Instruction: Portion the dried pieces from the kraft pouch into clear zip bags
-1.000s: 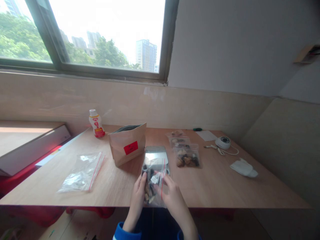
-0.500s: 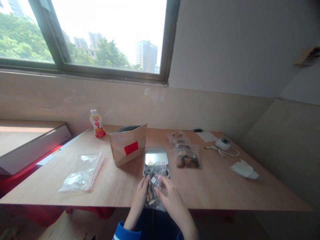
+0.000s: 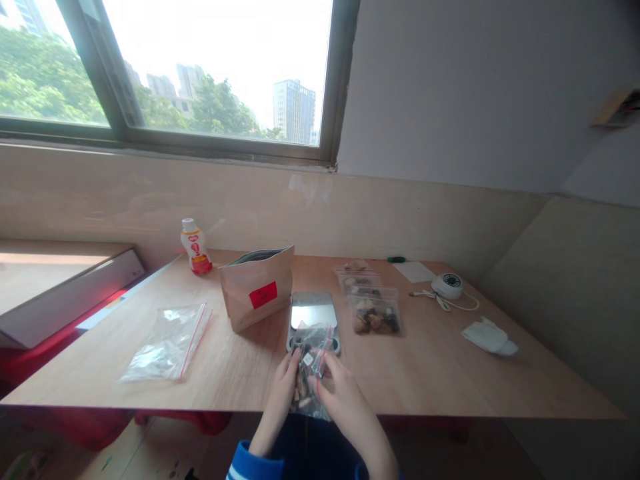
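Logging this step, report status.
Both hands on filled zip bag; bag overlaps scale; paper pouch stands open beside scale.

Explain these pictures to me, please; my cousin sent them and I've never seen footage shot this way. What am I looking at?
There is no robot here: a person works with bare hands. All three pictures come from one camera worn on the head, looking forward and down; the last is the current one.

The left hand and right hand hold a clear bag with dark and pale pieces inside, near a scale.

On the wooden table stand an open paper pouch with a red label and a bottle. A flat clear bag lies to the left; filled bags and a white round device are to the right.
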{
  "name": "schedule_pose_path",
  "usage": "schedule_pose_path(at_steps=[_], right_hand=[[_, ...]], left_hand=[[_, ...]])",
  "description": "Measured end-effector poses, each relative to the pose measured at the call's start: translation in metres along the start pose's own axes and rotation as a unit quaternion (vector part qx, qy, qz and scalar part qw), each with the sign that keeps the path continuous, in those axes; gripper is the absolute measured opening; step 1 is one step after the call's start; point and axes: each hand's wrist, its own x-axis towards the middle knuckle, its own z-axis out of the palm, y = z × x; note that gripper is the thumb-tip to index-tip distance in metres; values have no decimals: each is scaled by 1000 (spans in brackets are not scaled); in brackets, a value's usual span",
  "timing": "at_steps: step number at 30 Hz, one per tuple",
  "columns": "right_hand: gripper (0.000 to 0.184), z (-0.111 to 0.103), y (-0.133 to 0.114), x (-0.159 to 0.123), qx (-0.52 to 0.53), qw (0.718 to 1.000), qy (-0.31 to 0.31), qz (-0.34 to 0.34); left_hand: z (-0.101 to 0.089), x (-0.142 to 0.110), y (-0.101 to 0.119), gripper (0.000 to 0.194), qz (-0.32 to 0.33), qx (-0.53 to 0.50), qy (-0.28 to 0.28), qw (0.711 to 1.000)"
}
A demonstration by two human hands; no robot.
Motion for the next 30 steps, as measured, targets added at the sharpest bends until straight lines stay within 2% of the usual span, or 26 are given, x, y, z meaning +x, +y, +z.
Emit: schedule_pose_path(at_steps=[4,12,16,20,25,30], right_hand=[[39,-2,-1,-2,4,1000,-3,4],[42,0,4,0,0,1000,12,9],[40,1,7,2,9,1000,23,4],[37,5,10,6,8,999,48,-3],[32,10,11,10,8,995,89,-46],[29,14,8,9,49,996,69,-24]], left_hand=[[0,1,0,49,-15,-4,-18,1000],[1,1,-2,55,-29,-22,-17,999],[1,1,-3,50,-33,-35,-2,999],[2,-1,0,45,-37,-43,-14,998],[1,-4,6,35,-41,-45,1,998],[-4,-2,2,30,-23,-58,27,998]])
